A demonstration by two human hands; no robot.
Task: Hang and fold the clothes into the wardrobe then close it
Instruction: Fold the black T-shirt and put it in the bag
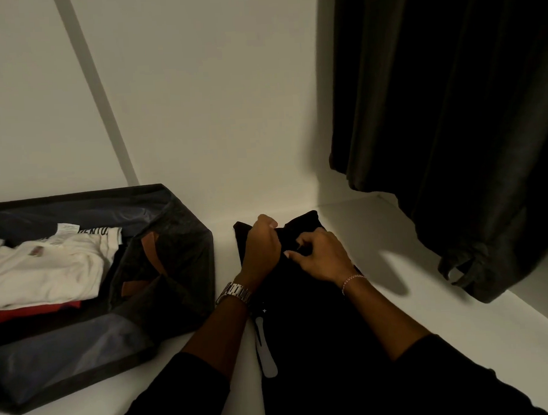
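Observation:
A black garment [307, 316] lies on the white wardrobe shelf [379, 233] in the middle of the view, with a white label strip showing at its left edge. My left hand [262, 249], with a metal watch on the wrist, grips the garment's far end in curled fingers. Just right of it, my right hand [319, 255], with a thin bracelet on the wrist, pinches a fold of the same cloth. Both hands sit close together near the garment's top.
A dark fabric storage box [174, 276] stands on the shelf at the left, holding folded white clothes [47, 266] over a red item [34, 313]. Dark garments [452, 118] hang at the right, their hems reaching down close to the shelf.

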